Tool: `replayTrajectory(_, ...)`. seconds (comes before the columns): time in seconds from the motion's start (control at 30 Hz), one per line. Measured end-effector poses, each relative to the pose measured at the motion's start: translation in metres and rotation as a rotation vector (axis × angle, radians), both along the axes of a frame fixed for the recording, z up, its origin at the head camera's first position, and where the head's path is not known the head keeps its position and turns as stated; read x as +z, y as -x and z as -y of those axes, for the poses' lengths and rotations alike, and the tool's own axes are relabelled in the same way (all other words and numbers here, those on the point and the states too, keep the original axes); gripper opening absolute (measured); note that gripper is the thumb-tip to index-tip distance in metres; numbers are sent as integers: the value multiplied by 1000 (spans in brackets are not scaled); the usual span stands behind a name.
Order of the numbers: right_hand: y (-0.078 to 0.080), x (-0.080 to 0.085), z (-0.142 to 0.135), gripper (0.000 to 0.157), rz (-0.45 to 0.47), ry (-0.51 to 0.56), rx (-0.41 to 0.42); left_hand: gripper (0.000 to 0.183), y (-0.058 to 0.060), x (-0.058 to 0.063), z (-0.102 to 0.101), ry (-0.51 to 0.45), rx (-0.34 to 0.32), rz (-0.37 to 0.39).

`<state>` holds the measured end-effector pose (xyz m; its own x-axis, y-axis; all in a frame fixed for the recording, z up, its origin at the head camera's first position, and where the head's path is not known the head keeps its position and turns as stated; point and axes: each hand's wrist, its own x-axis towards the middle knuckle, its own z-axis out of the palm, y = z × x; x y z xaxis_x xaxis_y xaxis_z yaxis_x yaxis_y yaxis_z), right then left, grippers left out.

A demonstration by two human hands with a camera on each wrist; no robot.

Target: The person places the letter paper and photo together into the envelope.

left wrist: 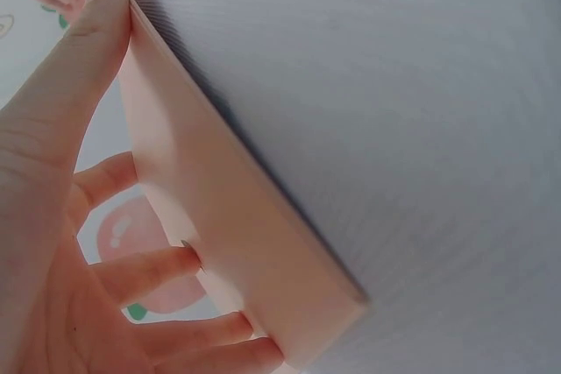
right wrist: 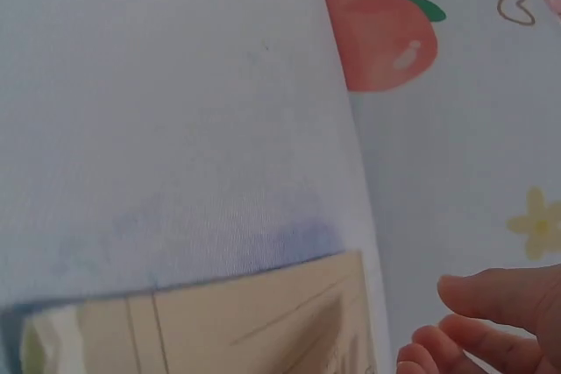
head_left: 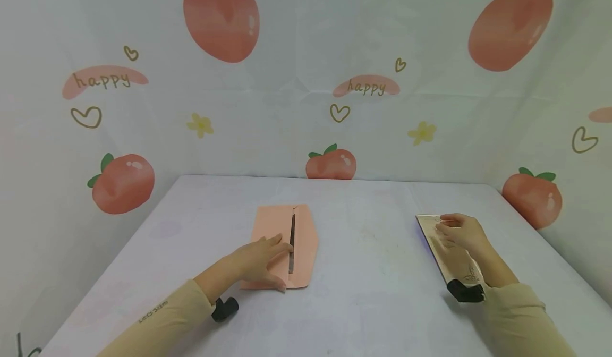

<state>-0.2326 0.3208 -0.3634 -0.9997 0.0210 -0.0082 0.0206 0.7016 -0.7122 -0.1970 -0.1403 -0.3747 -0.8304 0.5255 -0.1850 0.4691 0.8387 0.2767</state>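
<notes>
A pink envelope lies on the left half of the table, its pointed flap spread to the right. A dark slit runs along the envelope beside that flap. My left hand rests across the envelope, thumb at its near edge and fingers spread toward the slit. In the left wrist view, the fingertips touch the pink envelope. Over on the right, a flat, shiny gold rectangular piece lies slanted. My right hand hovers over its far end with loosely bent fingers, apart from it in the right wrist view.
The white-covered table meets a backdrop cloth printed with peaches, hearts and flowers. Small black devices sit at both wrists, the left one close to the table and the right one overlapping the gold piece's near end.
</notes>
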Motion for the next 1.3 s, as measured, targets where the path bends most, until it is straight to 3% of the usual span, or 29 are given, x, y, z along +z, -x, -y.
replayTrajectory(0.17, 0, -5, -17, 51, 13, -38, -47, 82, 0, 1, 0, 1, 3, 1)
replayTrajectory(0.47, 4, -16, -36, 62, 136, -79, -135, 82, -1, 1, -1, 6, -1, 0)
replayTrajectory(0.8, 5, -21, -41, 71, 182, -104, -126, 79, -2, 3, -2, -2, 5, 4)
replayTrajectory(1.3, 6, -18, -39, 69, 192, -138, -126, 82, -2, 3, -1, 5, 11, 7)
